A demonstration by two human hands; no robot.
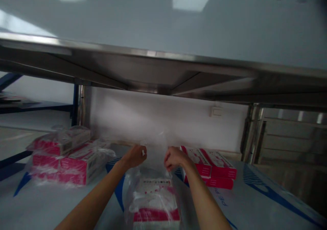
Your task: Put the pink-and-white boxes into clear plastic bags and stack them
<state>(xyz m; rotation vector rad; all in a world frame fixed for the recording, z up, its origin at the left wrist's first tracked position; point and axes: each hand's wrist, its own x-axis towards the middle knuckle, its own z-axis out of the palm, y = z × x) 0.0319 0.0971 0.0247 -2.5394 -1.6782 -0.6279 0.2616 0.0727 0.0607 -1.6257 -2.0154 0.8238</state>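
Clear plastic bag: thin, glossy film over a cardboard box. Above the bag, stainless steel shelf edge looks polished; white shelf top is smooth and glossy.

I'm watching a low blue-printed shelf, bagged pink boxes piling at left, another bagged box resting centre, bare pink boxes stacking right

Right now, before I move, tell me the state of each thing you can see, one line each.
Clear plastic bag: held up by its top, box inside
Left hand: pinching the bag's top
Right hand: pinching the bag's top
Red-and-white box: inside the bag, lying flat
Left box pile: stacked, covered in loose plastic
Right box pile: stacked, no plastic showing
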